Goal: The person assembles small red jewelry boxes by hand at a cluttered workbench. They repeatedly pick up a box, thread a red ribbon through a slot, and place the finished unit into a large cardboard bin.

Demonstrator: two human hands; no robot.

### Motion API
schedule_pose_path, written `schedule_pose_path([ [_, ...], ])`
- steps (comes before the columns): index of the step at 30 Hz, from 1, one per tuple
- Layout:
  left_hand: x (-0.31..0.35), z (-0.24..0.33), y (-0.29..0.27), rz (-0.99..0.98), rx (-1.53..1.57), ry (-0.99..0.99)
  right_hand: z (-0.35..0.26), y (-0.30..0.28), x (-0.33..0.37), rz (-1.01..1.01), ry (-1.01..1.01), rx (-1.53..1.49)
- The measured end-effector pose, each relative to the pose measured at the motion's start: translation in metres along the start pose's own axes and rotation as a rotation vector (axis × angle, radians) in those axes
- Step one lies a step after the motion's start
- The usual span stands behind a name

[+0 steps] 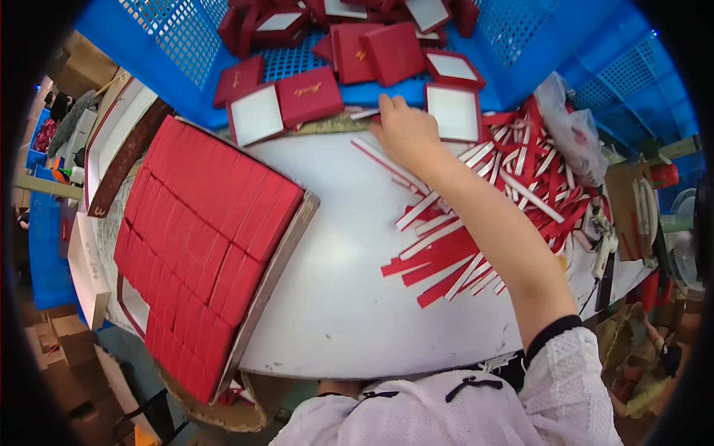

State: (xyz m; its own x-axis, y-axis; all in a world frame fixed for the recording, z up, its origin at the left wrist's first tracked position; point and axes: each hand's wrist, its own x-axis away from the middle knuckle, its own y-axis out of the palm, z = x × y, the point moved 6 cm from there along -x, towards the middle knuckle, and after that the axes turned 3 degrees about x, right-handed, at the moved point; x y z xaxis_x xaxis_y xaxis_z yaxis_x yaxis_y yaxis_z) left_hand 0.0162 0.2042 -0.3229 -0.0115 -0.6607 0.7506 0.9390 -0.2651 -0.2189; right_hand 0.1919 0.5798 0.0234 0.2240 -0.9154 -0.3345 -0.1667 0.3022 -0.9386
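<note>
The right hand [406, 135] has bent fingers, though whether they grip anything cannot be told; a white-edged piece [364, 114] lies at their tips, just to the left. The bare forearm [494, 227] stretches forward over red and white strips [529, 197]. Ahead, a blue crate [175, 83] holds red boxes [396, 54]; a tray [272, 284] at left holds packed rows of red blocks [208, 215].

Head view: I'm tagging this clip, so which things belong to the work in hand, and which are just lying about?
Probably the work: red boxes; blue crate, the right grip being at its near edge, what it holds unclear; red and white strips; rows of red pieces.

Probably just lying about: clear plastic bag; brown cardboard box, far left.
</note>
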Motion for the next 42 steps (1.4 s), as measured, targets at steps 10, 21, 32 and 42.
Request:
schedule_pose_path([
  [10,0.098,0.096,-0.04,-0.1,-0.454,0.559,0.016,-0.013,0.039,0.074,-0.05,-0.106],
  [21,0.217,0.294,-0.027,-0.692,-0.033,0.504,0.011,-0.104,0.15,0.166,-0.106,-0.292],
  [32,0.153,0.374,0.023,-0.548,0.912,0.634,-0.034,-0.176,0.299,0.336,-0.362,0.032],
  [42,0.208,0.375,-0.047,0.799,-0.25,1.481,0.006,-0.175,0.34,0.459,0.085,-0.27],
])
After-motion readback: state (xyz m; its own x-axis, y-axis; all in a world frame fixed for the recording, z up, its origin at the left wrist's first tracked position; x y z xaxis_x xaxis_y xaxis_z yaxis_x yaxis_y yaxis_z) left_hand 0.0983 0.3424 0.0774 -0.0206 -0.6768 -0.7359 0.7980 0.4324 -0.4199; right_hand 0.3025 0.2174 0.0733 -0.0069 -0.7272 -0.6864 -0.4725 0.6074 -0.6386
